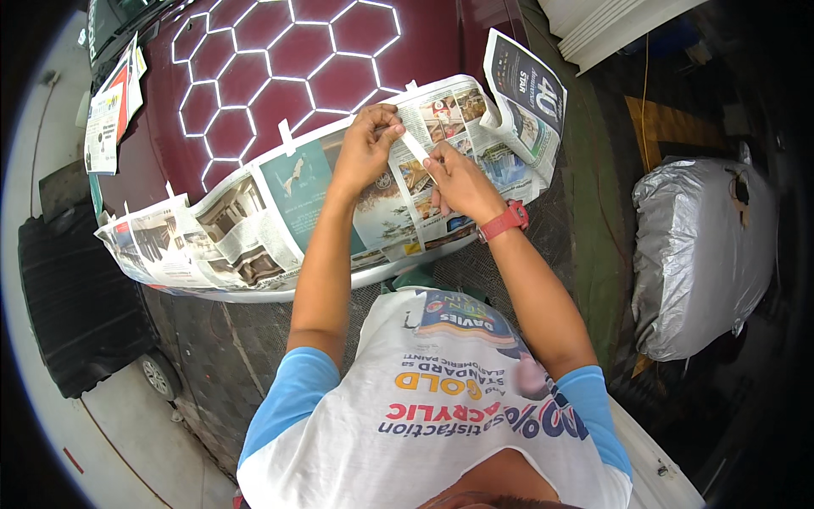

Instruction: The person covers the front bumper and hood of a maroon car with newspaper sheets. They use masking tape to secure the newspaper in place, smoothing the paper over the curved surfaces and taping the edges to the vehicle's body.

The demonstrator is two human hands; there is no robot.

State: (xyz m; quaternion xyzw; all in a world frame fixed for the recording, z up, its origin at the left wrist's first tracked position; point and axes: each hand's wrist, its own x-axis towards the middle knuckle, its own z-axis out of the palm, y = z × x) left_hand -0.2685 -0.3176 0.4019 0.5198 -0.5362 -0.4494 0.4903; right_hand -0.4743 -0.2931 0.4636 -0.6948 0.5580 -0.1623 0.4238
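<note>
My left hand (365,151) is nearly closed, its thumb and fingertips pinched together on the upper end of a short strip of white tape (415,147). My right hand (462,182) has the lower end between thumb and forefinger, its other fingers loosely curled underneath. The strip runs slantwise across the gap between my two hands, down toward the right one, and looks straight; I can't tell whether it touches the paper beneath.

Below both hands lies a long newspaper covering (307,191), spread along the front edge of a maroon car hood (297,38). Most of it stretches away to my left, while its right end, just past my right hand, stands up in a loose dark-blue folded page (527,81). A white tape tab (287,136) sticks up from the paper's upper edge, left of my left hand. A red wristband (505,222) circles my right wrist. Well off to my right sits a bulky object under a silver cover (687,254).
</note>
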